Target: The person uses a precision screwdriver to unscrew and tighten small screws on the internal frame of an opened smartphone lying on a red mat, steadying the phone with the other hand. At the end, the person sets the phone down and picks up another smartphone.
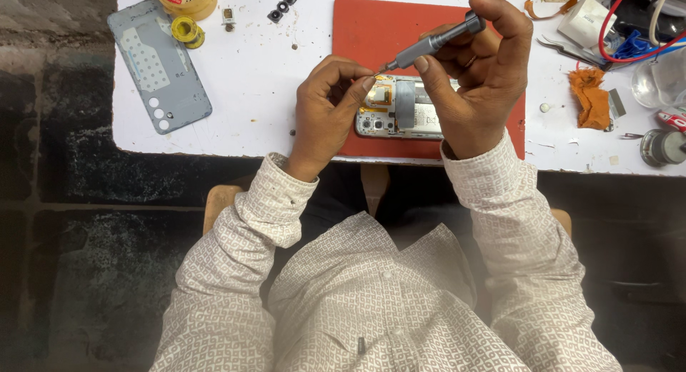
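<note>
My right hand (477,79) grips a grey screwdriver (433,43); my left hand (330,104) pinches its tip above the opened phone (400,109) (lying on the red mat (364,36)).

— Where does the opened phone (404,115) lie?

— On the mat (371,36), which rests on the surface (264,79). It is under both sets of fingers, the left hand (325,107) at its left end and the right hand (475,79) over its right part.

— And the screwdriver (432,43)?

— In the right fingers (500,22), slanting down-left, its tip meeting the left fingers (361,82) above the phone.

— What is to the left?

— The back cover (158,65), well left of the left fingers; beyond it a tape roll (187,30).

— To the right?

— A crumpled cloth (589,97) and tweezers (568,49), right of the right fingers.
</note>
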### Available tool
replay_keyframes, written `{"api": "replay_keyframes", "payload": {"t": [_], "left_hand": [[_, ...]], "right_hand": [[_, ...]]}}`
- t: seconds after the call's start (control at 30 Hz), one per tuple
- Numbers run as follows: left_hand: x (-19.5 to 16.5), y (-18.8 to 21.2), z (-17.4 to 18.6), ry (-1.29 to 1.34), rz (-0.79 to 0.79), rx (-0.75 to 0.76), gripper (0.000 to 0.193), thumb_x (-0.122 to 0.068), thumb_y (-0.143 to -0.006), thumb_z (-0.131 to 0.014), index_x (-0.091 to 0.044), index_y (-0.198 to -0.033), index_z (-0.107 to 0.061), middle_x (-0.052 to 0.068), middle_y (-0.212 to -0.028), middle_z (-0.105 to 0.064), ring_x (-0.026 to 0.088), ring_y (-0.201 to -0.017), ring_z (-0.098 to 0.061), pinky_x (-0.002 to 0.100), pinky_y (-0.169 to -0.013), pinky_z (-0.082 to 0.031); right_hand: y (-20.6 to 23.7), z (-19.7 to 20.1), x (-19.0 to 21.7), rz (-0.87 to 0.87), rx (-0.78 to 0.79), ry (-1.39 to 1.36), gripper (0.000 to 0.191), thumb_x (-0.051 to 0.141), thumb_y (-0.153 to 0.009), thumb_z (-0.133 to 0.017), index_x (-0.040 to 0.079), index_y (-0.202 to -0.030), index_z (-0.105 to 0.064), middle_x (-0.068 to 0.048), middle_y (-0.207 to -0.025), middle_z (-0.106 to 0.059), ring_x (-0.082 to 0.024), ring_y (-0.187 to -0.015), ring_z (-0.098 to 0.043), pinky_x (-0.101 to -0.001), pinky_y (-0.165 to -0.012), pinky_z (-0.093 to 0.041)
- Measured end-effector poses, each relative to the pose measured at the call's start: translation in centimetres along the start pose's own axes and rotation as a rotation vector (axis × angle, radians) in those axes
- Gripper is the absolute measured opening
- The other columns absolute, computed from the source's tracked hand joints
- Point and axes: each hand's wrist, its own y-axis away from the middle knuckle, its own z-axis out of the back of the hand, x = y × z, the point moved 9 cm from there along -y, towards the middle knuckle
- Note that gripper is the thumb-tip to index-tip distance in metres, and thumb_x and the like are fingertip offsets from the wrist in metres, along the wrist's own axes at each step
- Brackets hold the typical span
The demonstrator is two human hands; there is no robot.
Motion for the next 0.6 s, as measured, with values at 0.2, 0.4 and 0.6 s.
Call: {"api": "replay_keyframes", "payload": {"t": [0.2,0.4,0.6], "left_hand": [[-0.1,0.0,0.0,0.026,-0.037,-0.009,0.011,-0.015,-0.104,-0.069,-0.004,-0.104,-0.071,0.001,-0.098,-0.066,0.006,-0.079,-0.059,0.021,-0.070,-0.052],[0.5,-0.1,0.0,0.111,0.007,-0.021,0.012,-0.015,-0.105,-0.067,-0.004,-0.103,-0.068,0.000,-0.098,-0.066,0.005,-0.081,-0.062,0.020,-0.073,-0.055],[0.4,-0.1,0.0,0.128,-0.006,-0.021,0.012,-0.015,-0.105,-0.067,-0.004,-0.104,-0.068,0.000,-0.099,-0.066,0.005,-0.083,-0.062,0.020,-0.075,-0.055]], "right_hand": [[0.1,-0.2,-0.4,0.011,-0.008,-0.047,0.062,-0.014,-0.107,-0.073,0.013,-0.144,-0.031,-0.017,-0.117,-0.066,-0.021,-0.109,-0.073,-0.0299,-0.097,-0.066],[1.2,-0.4,-1.1,-0.022,-0.101,-0.119,0.062,-0.013,-0.111,-0.074,0.015,-0.147,-0.031,-0.018,-0.121,-0.067,-0.018,-0.105,-0.071,-0.0266,-0.092,-0.065],[1.5,-0.3,-1.5,-0.010,-0.129,-0.042,0.062,-0.013,-0.108,-0.073,0.013,-0.144,-0.030,-0.022,-0.122,-0.067,-0.022,-0.109,-0.073,-0.0293,-0.094,-0.066]]}}
